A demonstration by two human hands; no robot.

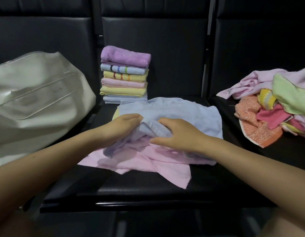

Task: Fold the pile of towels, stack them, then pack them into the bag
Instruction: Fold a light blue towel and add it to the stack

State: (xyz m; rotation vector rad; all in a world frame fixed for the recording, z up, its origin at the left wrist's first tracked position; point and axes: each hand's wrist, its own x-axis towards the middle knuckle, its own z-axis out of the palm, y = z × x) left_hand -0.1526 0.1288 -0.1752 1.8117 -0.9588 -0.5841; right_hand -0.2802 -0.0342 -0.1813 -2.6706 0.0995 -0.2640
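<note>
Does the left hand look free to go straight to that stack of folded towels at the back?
Probably not yet. The left hand is gripping the blue towel, as is the right hand. The path to the folded stack looks open otherwise; only that spread towel lies between.

Row of black padded seats (pixel 148 189) fills the view, upholstery looks like leather or faux leather (fine grain visible on the front edge of the middle seat). Three seat backs: left backrest (pixel 46 36), middle backrest (pixel 153 36), right backrest (pixel 261 48), each with a horizontal seam near the top. Narrow vertical gaps between backs, dark metal frame bar (pixel 98 41) showing in the left gap, paler strip (pixel 205 77) in the right gap. Glossy highlight runs along the middle seat's front lip. Lighting dim, soft, from above and in front; the area below the seat front is too dark to tell.
</note>
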